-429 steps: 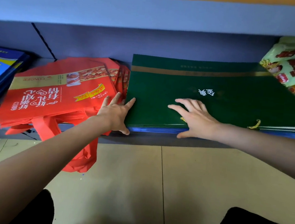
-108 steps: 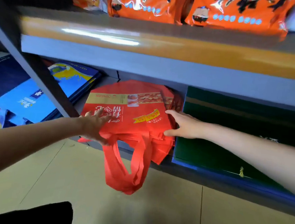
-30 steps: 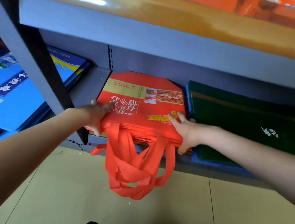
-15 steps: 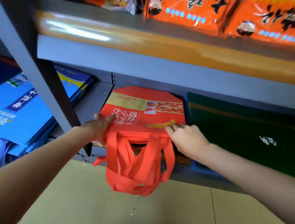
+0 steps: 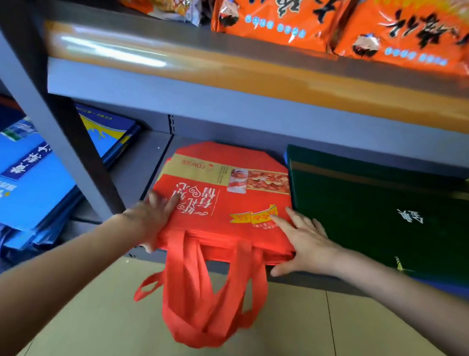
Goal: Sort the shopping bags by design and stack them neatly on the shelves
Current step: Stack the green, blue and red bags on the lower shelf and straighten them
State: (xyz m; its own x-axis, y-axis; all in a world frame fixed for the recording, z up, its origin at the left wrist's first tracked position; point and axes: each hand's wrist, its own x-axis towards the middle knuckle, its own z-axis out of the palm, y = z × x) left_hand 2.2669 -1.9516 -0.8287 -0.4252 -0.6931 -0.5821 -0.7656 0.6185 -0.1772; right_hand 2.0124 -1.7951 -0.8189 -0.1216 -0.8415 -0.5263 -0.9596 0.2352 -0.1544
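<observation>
We've got the red bags point(image 5: 222, 205) stacked flat on the lower shelf point(image 5: 141, 170), edges roughly lined up, printed side up with the lettering upside down to us. Their red handles point(image 5: 207, 296) flop over the front edge. Just right sits the dark green stack point(image 5: 379, 214), flat too. The blue bags point(image 5: 25, 184) lie left, past the upright.

One head cam, wide-angle, worn by the person; looks fwd and down, close to the lower shelf point(image 5: 149, 176) at arm's reach. Upper shelf point(image 5: 236, 74) crosses top of frame, floor point(image 5: 299, 337) fills bottom. No 2nd view.
</observation>
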